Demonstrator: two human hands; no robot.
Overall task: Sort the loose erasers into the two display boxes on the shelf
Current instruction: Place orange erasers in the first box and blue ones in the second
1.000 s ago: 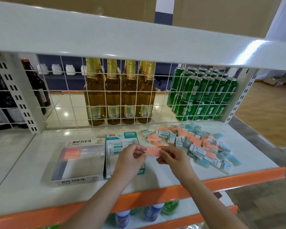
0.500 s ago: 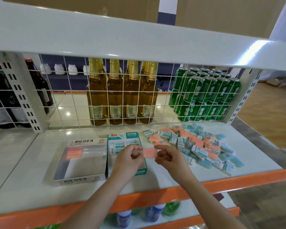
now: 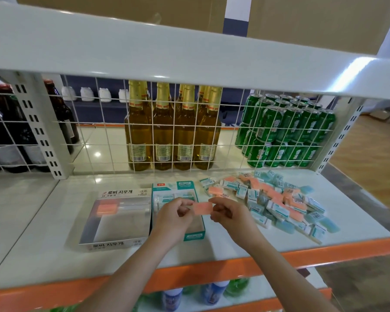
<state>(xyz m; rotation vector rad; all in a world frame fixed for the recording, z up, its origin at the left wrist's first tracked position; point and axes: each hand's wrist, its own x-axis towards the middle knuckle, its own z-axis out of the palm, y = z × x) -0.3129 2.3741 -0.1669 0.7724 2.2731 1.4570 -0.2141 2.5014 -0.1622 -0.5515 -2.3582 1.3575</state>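
An orange eraser (image 3: 202, 208) is held between my two hands above the shelf. My left hand (image 3: 175, 217) pinches its left end and my right hand (image 3: 229, 213) pinches its right end. Below and left stands a grey display box (image 3: 113, 243) with one orange eraser (image 3: 105, 208) inside at the back. Beside it on the right is a teal display box (image 3: 193, 236) holding white-sleeved erasers at its back; my left hand covers part of it. A pile of loose erasers (image 3: 273, 199), orange and teal-sleeved, lies to the right.
A wire grid (image 3: 113, 140) closes the back of the shelf, with amber bottles (image 3: 162, 131), green cans (image 3: 286, 131) and dark bottles (image 3: 7, 136) behind it. An upper shelf (image 3: 189, 46) overhangs. The front edge has an orange strip (image 3: 212, 271).
Both hands, with the orange eraser between them, have drifted slightly left and back towards the boxes. The pile and the boxes stay where they were.
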